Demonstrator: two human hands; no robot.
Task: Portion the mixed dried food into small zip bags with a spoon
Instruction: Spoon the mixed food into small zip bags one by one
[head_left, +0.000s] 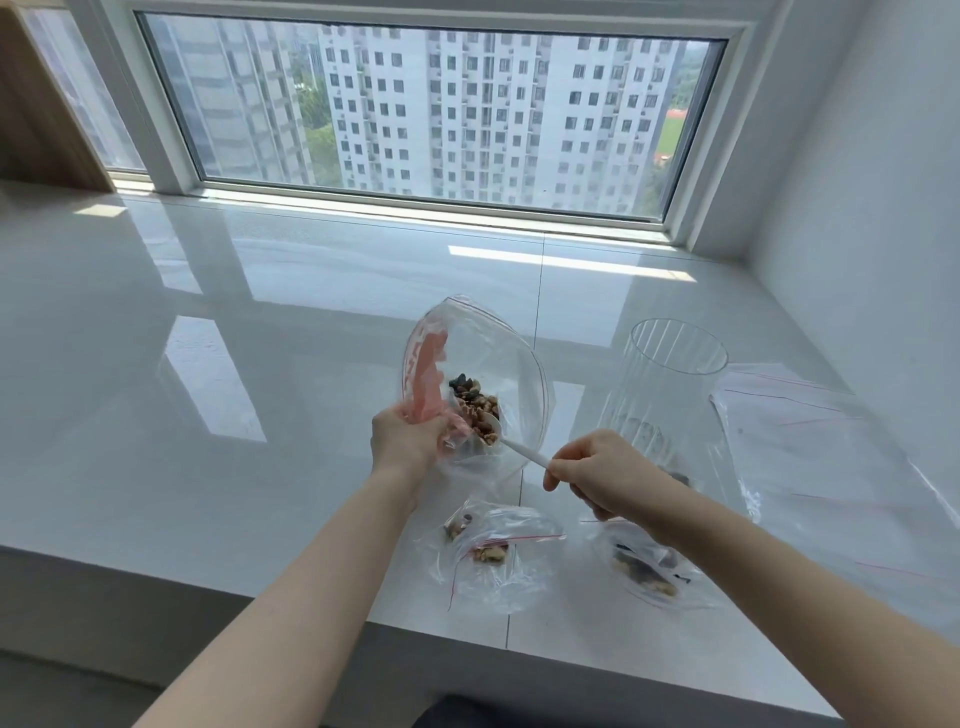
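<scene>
1. A glossy white window ledge (260, 364) runs beneath a wide window (431, 109) that looks out on tower blocks.
2. The left hand (410, 439) grips the gathered neck of an open zip bag (488, 364) raised above the ledge, with mixed nuts and dried fruit (475, 402) inside it.
3. The right hand (602, 475) pinches the handle of a white spoon (519, 451), whose bowl sits inside that bag among the food.
4. Two filled small zip bags (493, 551) (649, 566) lie on the ledge near its front edge.
5. A clear ribbed jar (670, 384) stands to the right, beside a spread of empty zip bags (831, 467).

Glossy white stone-like sill (311, 364), clear plastic bags (493, 358), ribbed transparent jar (670, 374)
</scene>
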